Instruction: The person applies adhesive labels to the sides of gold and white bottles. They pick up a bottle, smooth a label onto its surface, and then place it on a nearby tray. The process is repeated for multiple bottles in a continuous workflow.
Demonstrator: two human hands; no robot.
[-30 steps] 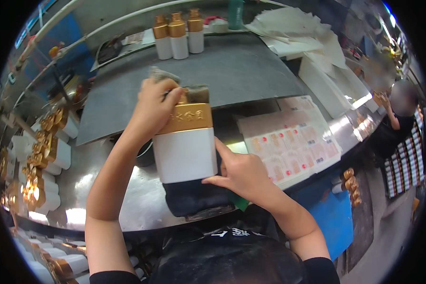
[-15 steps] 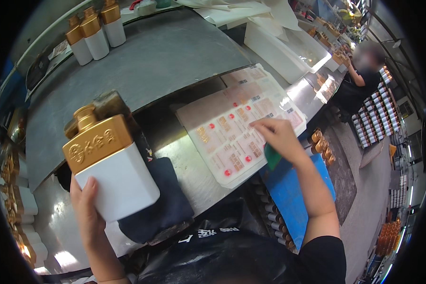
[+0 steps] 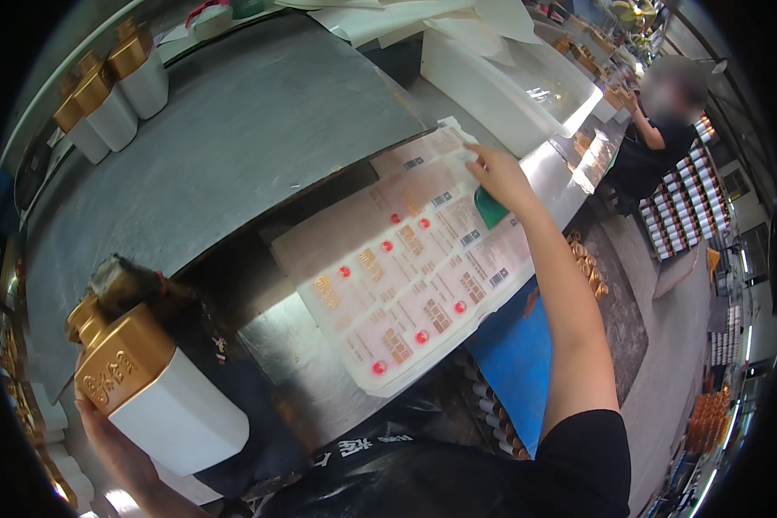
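A flat-sided bottle [image 3: 180,413], white below with a gold embossed shoulder and neck, is gripped in my left hand [image 3: 116,442] at the lower left. It tilts over a dark cloth pad [image 3: 272,432]. My right hand [image 3: 501,180] is over the far right part of a stack of printed decal sheets [image 3: 406,268], its fingertips close together at the sheet. Tucked in its palm is a flat green piece [image 3: 489,209], like a scraper; the hand hides part of it. The sheets carry red round marks, gold lettering and small dark panels.
Several similar bottles [image 3: 112,108] stand at the far left on the grey metal table [image 3: 259,138]. Beyond the sheets is a white plastic bin [image 3: 492,86]. A blue board [image 3: 514,345] lies to the right. A co-worker [image 3: 669,112] stands at the far right near racked bottles [image 3: 686,203].
My right hand has moved farther away across the sheets, toward their far right corner. The bottle in my left hand has shifted left and down in the view and turned, while the view itself has moved.
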